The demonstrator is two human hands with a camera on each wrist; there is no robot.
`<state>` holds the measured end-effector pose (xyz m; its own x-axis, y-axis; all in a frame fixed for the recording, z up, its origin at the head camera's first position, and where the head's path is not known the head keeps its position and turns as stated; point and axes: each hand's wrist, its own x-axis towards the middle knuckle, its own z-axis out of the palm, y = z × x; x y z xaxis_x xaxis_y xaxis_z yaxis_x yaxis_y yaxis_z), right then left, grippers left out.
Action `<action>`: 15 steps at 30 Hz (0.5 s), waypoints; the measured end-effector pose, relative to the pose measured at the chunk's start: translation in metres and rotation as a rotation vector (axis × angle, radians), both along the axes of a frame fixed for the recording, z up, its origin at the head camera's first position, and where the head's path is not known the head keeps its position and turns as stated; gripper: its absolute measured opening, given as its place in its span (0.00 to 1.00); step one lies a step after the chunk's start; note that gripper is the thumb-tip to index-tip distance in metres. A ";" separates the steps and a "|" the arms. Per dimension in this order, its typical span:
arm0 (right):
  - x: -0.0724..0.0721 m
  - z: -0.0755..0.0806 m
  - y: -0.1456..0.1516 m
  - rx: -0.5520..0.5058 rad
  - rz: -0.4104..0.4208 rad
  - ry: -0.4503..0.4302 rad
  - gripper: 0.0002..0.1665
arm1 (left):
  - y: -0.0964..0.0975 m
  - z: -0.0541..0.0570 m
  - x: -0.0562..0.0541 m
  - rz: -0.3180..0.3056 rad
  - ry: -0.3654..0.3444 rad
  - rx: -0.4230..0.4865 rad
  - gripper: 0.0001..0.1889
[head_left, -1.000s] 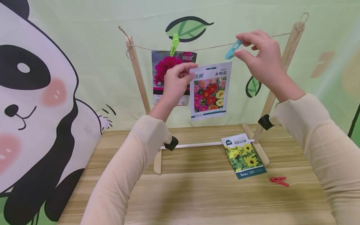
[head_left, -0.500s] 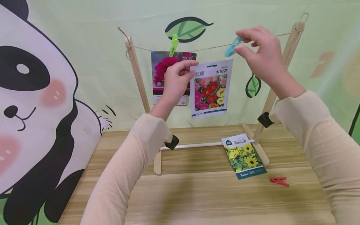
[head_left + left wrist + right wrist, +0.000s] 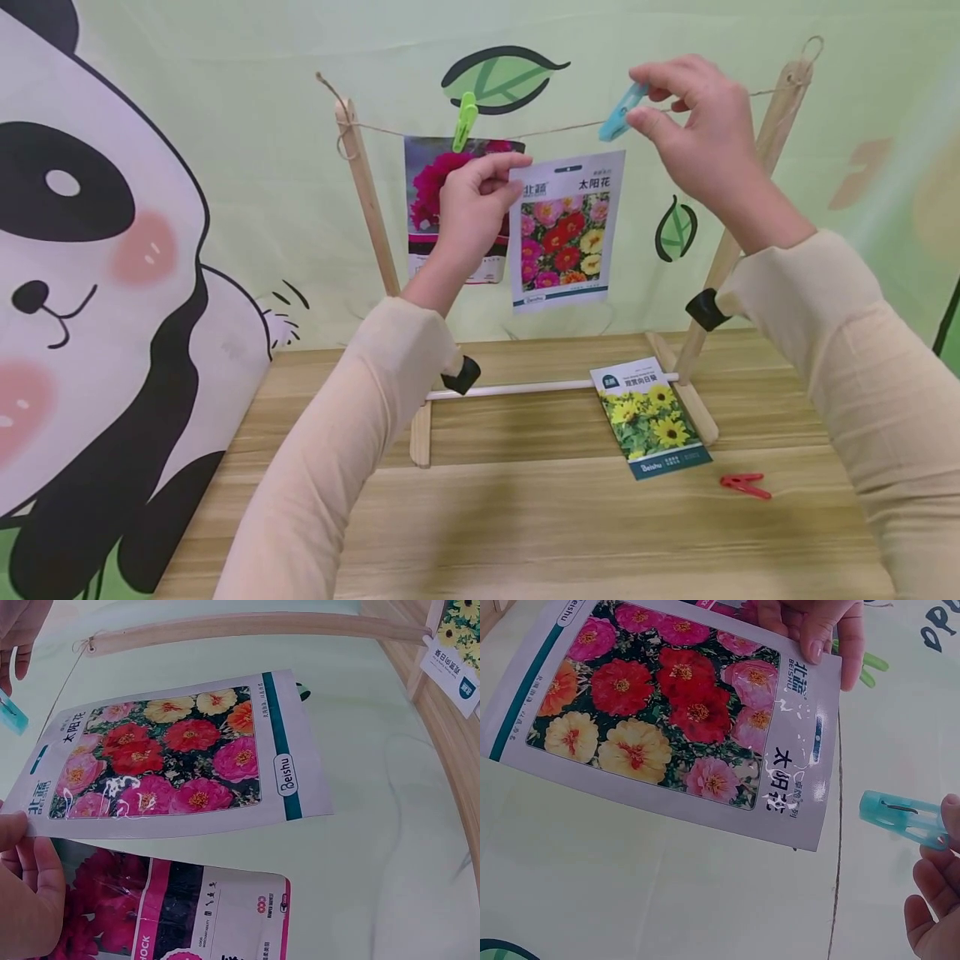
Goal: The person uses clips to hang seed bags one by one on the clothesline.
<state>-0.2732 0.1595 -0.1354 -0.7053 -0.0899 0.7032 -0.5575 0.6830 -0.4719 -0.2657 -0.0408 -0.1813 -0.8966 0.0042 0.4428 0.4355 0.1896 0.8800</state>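
Observation:
My left hand (image 3: pixel 476 200) pinches the upper left corner of a white seed packet (image 3: pixel 566 233) with red, pink and yellow flowers. The packet's top edge sits just below the twine line (image 3: pixel 558 130). Between right thumb and fingers, my right hand (image 3: pixel 701 125) pinches a light blue clothespin (image 3: pixel 624 112), its nose down at the twine, above the packet's right corner. In the right wrist view the clothespin (image 3: pixel 901 816) is apart from the packet (image 3: pixel 660 712). Behind my left hand hangs a magenta-flower packet (image 3: pixel 427 179), clipped to the twine by a green clothespin (image 3: pixel 465 122).
Two wooden posts (image 3: pixel 367 192) hold the twine, joined low down by a white rod (image 3: pixel 517 388). On the wooden table (image 3: pixel 480 533) lie a yellow-flower seed packet (image 3: pixel 651 417), against the right foot, and a red clothespin (image 3: pixel 745 485). A panda-print cloth (image 3: pixel 285 192) stands behind.
My left hand has raised the white packet slightly, closer to the twine. My right hand has risen a little with the blue clothespin.

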 end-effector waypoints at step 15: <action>-0.003 0.007 -0.003 0.033 -0.028 -0.015 0.20 | 0.001 0.002 -0.001 0.009 -0.014 0.020 0.13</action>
<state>-0.2757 0.1564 -0.1280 -0.7185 -0.0928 0.6894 -0.5307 0.7138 -0.4570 -0.2669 -0.0398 -0.1788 -0.9027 -0.0123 0.4301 0.4215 0.1757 0.8897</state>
